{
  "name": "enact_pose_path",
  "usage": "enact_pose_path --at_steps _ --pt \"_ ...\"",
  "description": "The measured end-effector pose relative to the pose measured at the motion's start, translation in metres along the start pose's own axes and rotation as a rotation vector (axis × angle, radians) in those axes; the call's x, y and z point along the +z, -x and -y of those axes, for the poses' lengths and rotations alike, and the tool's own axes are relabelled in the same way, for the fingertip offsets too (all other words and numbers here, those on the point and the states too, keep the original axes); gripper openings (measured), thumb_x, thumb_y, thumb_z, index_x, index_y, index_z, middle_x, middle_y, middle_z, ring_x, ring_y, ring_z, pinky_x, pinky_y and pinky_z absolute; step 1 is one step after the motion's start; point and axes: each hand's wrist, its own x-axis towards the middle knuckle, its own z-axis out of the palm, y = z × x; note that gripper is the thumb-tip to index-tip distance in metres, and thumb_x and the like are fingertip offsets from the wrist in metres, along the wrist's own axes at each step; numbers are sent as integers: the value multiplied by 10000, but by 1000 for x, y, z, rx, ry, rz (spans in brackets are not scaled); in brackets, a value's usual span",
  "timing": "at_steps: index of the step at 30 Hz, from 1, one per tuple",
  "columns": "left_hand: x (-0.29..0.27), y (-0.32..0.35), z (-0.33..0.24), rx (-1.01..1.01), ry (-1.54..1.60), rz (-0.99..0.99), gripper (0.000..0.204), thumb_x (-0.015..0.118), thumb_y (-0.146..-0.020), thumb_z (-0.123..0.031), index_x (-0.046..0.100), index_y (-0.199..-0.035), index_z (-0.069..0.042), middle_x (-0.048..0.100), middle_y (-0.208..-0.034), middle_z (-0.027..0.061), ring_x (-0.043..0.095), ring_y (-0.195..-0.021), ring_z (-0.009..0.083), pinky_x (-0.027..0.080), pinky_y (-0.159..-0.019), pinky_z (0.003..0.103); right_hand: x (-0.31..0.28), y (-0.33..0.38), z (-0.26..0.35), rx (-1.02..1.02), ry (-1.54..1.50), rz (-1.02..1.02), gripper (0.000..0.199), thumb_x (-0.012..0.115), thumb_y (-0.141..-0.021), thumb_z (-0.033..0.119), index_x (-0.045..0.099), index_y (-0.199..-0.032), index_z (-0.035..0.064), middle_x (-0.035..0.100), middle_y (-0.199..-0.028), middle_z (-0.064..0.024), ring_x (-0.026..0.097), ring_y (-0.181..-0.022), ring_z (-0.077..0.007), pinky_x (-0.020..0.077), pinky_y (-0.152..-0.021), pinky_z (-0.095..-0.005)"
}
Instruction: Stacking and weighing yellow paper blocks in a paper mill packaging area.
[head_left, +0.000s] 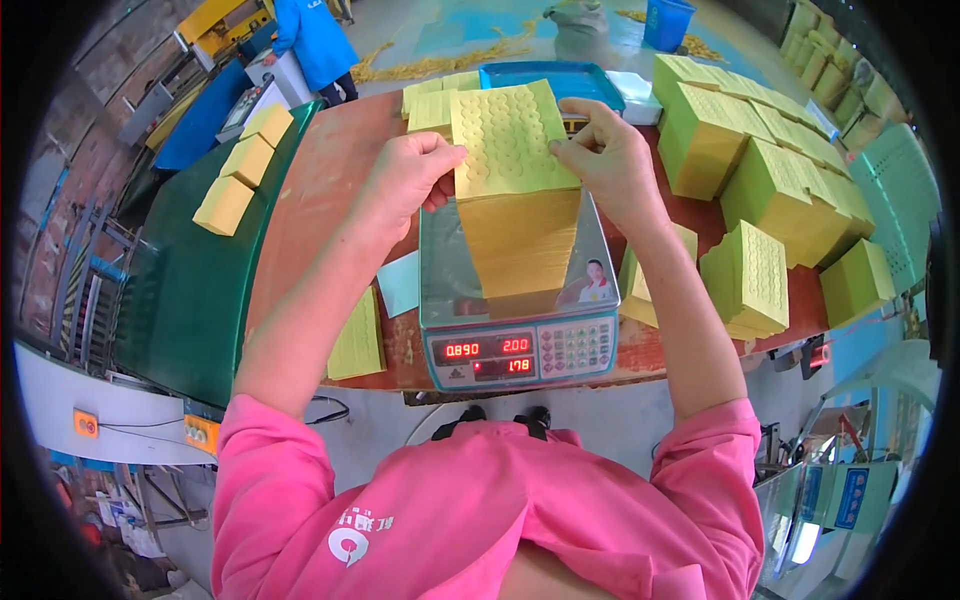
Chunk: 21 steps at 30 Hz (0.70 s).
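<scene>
Yellow, paper-like sheets marked with rows of rounds make up the tall stack point(518, 235) standing on the scale point(440, 255) at the table's near side. From here I see the left hand point(408, 172) with thumb and forefinger drawn together against the stack's left edge, and the right hand point(612, 160) touching the right edge, thumb and forefinger apart; whether either truly pinches the sheets, I cannot tell. The display point(490, 358) is lit, so I'd judge the stack is placed and reading, with squaring or lifting off left. The grouped stacks point(705, 130) at right look finished, though nothing proves they've been weighed. A loose-topped stack point(750, 280) and another point(640, 285) beneath the right forearm crowd the scale's right side; beyond it, a blue tray point(600, 72) and more stacks point(430, 112) block the far side. Left, three bundles point(246, 160) sit on a green surface point(190, 290); farther off stands a co-worker in blue point(315, 45).
</scene>
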Motion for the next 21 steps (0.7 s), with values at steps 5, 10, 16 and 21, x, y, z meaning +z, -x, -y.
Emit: enact_pose_path --at_steps 5,10,16,21 --pt "2 1 4 -1 19 -23 230 641 -882 -213 576 -700 -87 588 -634 11 521 -528 78 384 -458 232 4 5 -2 -39 13 -40 411 724 -792 126 626 -1180 30 632 -694 -70 575 -643 -146 483 -652 -297" --pt "7 7 4 -9 -84 -13 227 624 -926 -222 560 -737 -114 558 -664 -33 493 -553 51 386 -505 213 2 13 -2 -31 45 -66 382 722 -791 120 639 -1149 17 600 -671 -72 544 -616 -135 472 -625 -284" --pt "5 45 12 88 -53 -124 252 592 -947 -204 526 -728 -99 525 -635 -16 475 -553 63 368 -505 219 -2 35 -10 58 -191 -149 265 663 -861 112 659 -1103 5 579 -666 -18 513 -617 -84 446 -596 -251" --pt "-14 99 37 134 57 -382 263 552 -970 -172 491 -726 -96 510 -623 9 456 -554 68 351 -500 216 -23 103 -8 160 -462 -322 184 523 -951 27 656 -1060 -37 518 -650 22 441 -567 -36 355 -519 -200"
